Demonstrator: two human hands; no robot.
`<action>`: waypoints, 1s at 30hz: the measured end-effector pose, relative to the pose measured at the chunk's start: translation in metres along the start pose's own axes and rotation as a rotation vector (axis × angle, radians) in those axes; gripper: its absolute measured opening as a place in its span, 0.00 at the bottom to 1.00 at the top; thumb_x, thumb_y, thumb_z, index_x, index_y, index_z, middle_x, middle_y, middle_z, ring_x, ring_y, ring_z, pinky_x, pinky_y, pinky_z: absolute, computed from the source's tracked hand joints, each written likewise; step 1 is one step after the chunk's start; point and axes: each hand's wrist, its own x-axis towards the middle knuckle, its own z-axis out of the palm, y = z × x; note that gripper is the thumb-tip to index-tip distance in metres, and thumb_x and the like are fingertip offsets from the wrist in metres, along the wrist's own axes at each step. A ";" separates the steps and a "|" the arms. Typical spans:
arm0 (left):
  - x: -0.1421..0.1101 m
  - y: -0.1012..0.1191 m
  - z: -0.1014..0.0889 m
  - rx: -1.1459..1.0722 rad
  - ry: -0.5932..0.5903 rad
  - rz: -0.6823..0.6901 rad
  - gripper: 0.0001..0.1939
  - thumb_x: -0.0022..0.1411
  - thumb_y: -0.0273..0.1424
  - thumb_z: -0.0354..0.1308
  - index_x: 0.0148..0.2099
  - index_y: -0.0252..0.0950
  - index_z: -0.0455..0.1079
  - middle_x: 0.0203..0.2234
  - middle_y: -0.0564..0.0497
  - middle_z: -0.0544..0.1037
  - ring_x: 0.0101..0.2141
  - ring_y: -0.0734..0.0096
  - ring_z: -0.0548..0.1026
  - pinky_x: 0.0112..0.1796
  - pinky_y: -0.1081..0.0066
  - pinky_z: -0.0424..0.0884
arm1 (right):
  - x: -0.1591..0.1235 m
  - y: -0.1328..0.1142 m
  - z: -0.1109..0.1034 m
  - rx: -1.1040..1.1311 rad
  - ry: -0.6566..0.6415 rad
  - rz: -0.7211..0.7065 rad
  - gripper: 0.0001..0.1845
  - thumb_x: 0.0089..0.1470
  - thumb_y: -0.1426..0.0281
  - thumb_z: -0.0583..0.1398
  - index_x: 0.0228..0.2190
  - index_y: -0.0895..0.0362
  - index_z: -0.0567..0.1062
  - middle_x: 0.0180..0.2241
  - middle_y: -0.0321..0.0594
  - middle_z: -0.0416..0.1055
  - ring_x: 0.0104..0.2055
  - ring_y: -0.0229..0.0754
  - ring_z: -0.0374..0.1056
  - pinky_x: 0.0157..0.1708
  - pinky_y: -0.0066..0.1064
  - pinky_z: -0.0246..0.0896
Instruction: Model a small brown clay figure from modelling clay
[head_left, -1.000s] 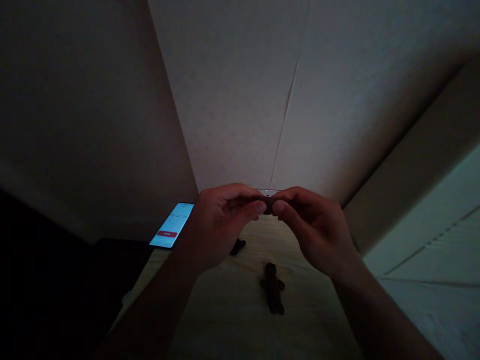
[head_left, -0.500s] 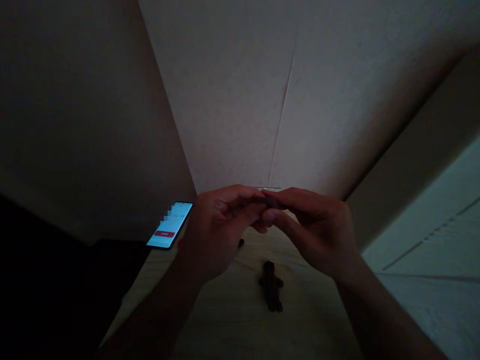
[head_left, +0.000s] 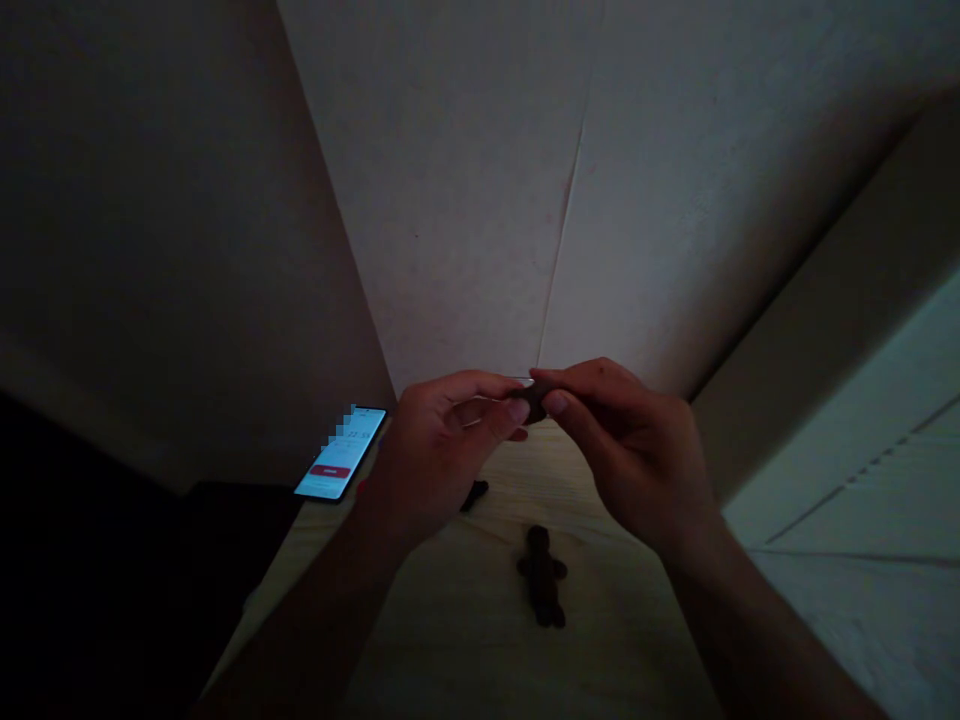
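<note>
Between both hands, above the table, is a small dark lump [head_left: 534, 402] that looks like modelling clay. My left hand [head_left: 442, 450] pinches its left side with thumb and fingertips. On its right side, the thumb and forefinger of my right hand [head_left: 637, 450] are closed on it. Below the hands, a small dark brown figure [head_left: 541, 578] with a head, stubby arms and legs lies on the wooden table [head_left: 465, 620]. Partly hidden behind my left hand is another dark piece [head_left: 475, 495], its kind unclear in the dim light.
A lit phone [head_left: 341, 455] lies at the table's left edge. A bit of something red [head_left: 362, 487] shows beside my left wrist. Walls [head_left: 465, 200] rise behind and to the left, and a pale panelled surface [head_left: 862, 470] stands at the right.
The fingertips have drawn slightly apart, so more of the dark lump shows between them. My right hand has shifted a little. The figure and the phone stay in place.
</note>
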 end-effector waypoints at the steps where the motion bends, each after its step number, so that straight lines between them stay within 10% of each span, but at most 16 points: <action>1: 0.000 0.000 0.001 0.008 0.015 0.015 0.06 0.60 0.31 0.71 0.41 0.38 0.83 0.37 0.50 0.88 0.37 0.65 0.86 0.42 0.67 0.82 | 0.000 0.001 0.001 0.037 0.049 0.026 0.08 0.62 0.70 0.67 0.44 0.53 0.84 0.38 0.39 0.81 0.39 0.41 0.76 0.40 0.34 0.72; 9: 0.001 -0.004 0.003 0.024 0.140 0.068 0.12 0.52 0.27 0.76 0.39 0.37 0.79 0.33 0.51 0.87 0.37 0.63 0.86 0.42 0.64 0.83 | 0.000 0.000 0.004 0.098 0.050 0.037 0.04 0.61 0.69 0.68 0.38 0.52 0.85 0.36 0.39 0.82 0.38 0.41 0.77 0.39 0.35 0.75; 24: -0.001 -0.007 -0.001 -0.036 -0.034 0.060 0.04 0.62 0.26 0.68 0.39 0.39 0.82 0.28 0.53 0.84 0.30 0.71 0.80 0.34 0.72 0.78 | 0.002 -0.004 0.000 0.341 -0.131 0.144 0.08 0.56 0.67 0.72 0.39 0.52 0.88 0.30 0.37 0.83 0.31 0.40 0.78 0.33 0.32 0.76; 30: 0.000 -0.007 -0.005 -0.031 -0.105 -0.001 0.06 0.62 0.29 0.68 0.43 0.38 0.80 0.37 0.49 0.86 0.40 0.65 0.83 0.44 0.66 0.79 | 0.002 -0.004 -0.008 -0.121 -0.142 -0.045 0.12 0.63 0.75 0.65 0.44 0.50 0.86 0.36 0.38 0.83 0.37 0.42 0.78 0.39 0.35 0.74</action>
